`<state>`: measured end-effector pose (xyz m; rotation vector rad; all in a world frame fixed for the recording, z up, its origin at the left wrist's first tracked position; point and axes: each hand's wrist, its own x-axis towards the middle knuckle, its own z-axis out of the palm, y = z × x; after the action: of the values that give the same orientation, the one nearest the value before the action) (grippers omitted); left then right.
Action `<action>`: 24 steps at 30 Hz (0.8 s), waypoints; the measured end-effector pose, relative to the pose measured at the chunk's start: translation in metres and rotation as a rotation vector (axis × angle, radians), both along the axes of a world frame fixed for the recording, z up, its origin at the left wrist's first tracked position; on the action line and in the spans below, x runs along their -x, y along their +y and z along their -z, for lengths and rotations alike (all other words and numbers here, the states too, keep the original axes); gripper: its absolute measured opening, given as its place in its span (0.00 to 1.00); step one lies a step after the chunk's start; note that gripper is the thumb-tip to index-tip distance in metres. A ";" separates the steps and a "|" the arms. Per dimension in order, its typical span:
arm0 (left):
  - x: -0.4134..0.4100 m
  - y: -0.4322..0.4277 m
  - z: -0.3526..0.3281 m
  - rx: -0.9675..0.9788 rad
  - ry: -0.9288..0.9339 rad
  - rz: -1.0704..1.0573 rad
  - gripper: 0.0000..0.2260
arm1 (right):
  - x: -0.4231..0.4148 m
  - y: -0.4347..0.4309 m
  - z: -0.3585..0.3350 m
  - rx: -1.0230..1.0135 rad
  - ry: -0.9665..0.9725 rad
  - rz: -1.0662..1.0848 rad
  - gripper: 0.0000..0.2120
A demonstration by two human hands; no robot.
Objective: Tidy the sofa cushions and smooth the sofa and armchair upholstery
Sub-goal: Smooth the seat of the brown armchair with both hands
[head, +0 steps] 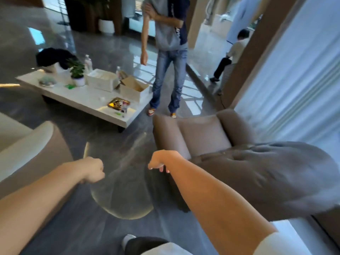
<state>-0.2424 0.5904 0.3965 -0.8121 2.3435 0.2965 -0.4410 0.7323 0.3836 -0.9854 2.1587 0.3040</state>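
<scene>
The greatest risk is being posed by the round glass side table (117, 181), which is standing on the floor directly under both outstretched arms: its top is nearly transparent, so a step or a downward sweep toward the armchair (204, 137) could end in a knock against its rim. A second hazard is being posed by the standing person (167, 52) just beyond the armchair, whose feet are nearly touching its front edge; a broad smoothing stroke could be carried into them. The blur in the picture suggests quick movement, which would make either slip likelier.

The left hand (93, 170) is being held curled into a loose fist above the glass table, left of the armchair, with nothing seen inside it and nothing touched. The right hand (159, 161) is being held with fingers bent downward and together (the palm is hidden), close to the armchair's near arm; whether contact is being made cannot be told. The sofa (27, 144) is lying well to the left of the armchair, untouched.
</scene>
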 end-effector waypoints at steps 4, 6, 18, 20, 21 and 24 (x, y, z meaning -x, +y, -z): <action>0.079 0.044 0.015 -0.066 0.086 0.119 0.12 | 0.055 0.072 0.014 0.016 0.067 0.122 0.23; 0.123 0.076 0.016 -0.081 0.124 0.197 0.10 | 0.081 0.114 0.016 0.037 0.137 0.174 0.25; 0.392 0.338 0.021 -0.234 0.330 0.536 0.29 | 0.297 0.397 0.009 0.093 0.451 0.477 0.23; 0.425 0.387 0.031 -0.288 0.324 0.515 0.42 | 0.332 0.443 0.011 0.063 0.463 0.465 0.26; 0.437 0.410 0.037 -0.310 0.309 0.523 0.47 | 0.343 0.462 0.015 0.063 0.442 0.486 0.28; 0.460 0.453 0.062 -0.320 0.289 0.599 0.54 | 0.355 0.491 0.032 0.123 0.434 0.520 0.33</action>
<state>-0.7028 1.0437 0.3343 0.1050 2.5788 0.5315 -0.7963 1.2230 0.3519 -0.4075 2.7604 0.1388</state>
